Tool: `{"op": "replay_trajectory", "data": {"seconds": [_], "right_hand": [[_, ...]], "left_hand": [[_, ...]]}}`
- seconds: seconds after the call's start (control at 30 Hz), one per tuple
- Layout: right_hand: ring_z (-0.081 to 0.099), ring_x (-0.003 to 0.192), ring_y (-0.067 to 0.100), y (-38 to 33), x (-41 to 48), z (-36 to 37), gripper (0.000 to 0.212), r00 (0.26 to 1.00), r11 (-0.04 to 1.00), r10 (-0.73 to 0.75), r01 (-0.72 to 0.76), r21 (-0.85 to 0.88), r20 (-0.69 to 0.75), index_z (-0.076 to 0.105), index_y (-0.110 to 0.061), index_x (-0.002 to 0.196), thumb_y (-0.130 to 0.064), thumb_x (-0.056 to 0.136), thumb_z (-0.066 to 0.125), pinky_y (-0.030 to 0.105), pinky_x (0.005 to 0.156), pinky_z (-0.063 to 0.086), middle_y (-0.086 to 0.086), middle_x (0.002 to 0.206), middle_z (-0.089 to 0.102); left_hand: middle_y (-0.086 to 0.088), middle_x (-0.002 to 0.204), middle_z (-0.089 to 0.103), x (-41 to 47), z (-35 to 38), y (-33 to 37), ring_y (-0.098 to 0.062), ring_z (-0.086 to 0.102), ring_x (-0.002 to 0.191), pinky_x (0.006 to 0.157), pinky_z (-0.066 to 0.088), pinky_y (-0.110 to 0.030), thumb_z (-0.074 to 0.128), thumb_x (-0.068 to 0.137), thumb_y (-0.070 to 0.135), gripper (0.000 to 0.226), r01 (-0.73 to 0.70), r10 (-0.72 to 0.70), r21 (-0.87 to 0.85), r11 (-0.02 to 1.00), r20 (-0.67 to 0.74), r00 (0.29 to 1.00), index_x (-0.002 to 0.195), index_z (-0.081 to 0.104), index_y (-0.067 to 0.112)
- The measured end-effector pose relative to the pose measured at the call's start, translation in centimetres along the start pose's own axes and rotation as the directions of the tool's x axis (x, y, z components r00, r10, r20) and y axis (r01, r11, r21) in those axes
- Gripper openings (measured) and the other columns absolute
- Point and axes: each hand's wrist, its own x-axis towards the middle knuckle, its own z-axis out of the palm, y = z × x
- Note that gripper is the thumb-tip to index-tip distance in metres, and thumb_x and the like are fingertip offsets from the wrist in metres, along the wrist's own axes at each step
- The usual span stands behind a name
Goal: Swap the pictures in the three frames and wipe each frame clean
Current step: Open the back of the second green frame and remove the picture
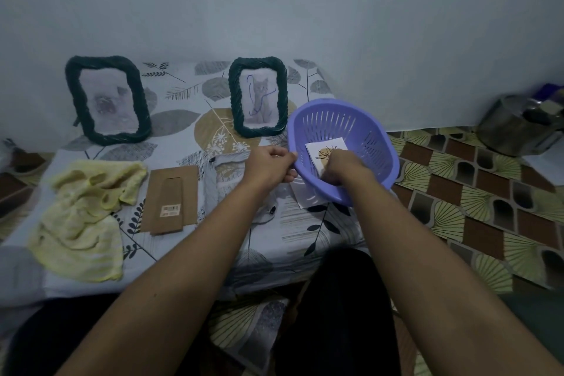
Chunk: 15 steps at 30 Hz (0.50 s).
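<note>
Left hand (271, 162): fingers curled round the near-left rim of the purple basket (375, 143), gripping it.
Right hand (345, 165): reaches into the basket, fingers bent down and pinching the lower edge of the picture (325, 148).
Picture: a white card with a tan shape and dark line drawing, lying in the basket.
Table (183, 143): covered in a leaf-print cloth, set against a pale wall (274, 3).
Left frame (139, 107): upright at the back, dark braided border.
Right frame (236, 101): upright, holds a cat picture.
Backing board (171, 198): brown, flat on the table.
Yellow cloth (82, 220): crumpled at near left.
Floor mat (464, 198): fan pattern, on the right.
</note>
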Motion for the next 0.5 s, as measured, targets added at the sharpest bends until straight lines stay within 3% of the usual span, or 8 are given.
{"op": "replay_trajectory", "data": {"seconds": [0.13,0.33,0.5], "right_hand": [[0.054,0.085,0.031,0.13,-0.17,-0.24,0.016,0.998,0.999,0.007,-0.003,0.052,-0.068,0.051,-0.008,0.093,-0.015,0.086,0.064,0.034,0.071,0.044,0.007,0.082,0.052],[0.055,0.083,0.031,0.3,-0.23,-0.31,0.02,0.988,0.997,0.04,-0.03,0.069,-0.148,0.057,-0.007,0.089,-0.012,0.079,0.074,0.035,0.068,0.045,0.011,0.09,0.057],[0.063,0.082,0.031,0.45,0.16,-0.2,0.028,0.985,0.994,0.037,-0.019,0.106,-0.17,0.067,-0.006,0.088,-0.023,0.073,0.085,0.033,0.065,0.046,0.011,0.085,0.064]], "left_hand": [[-0.011,0.074,0.07,-0.17,0.07,0.09,-0.014,0.064,0.056,0.066,0.06,-0.029,0.067,0.094,0.013,0.011,0.0,0.0,-0.017,1.0,0.006,1.0,0.098,0.065,0.002],[-0.012,0.076,0.071,-0.11,0.09,0.09,-0.014,0.064,0.056,0.065,0.059,-0.028,0.068,0.094,0.013,0.013,0.013,-0.013,-0.02,1.0,-0.002,1.0,0.099,0.065,0.003],[-0.013,0.076,0.071,-0.29,0.0,0.27,-0.015,0.064,0.056,0.065,0.061,-0.029,0.067,0.094,0.012,0.012,0.023,-0.023,-0.024,0.999,0.013,1.0,0.1,0.064,0.002]]}}
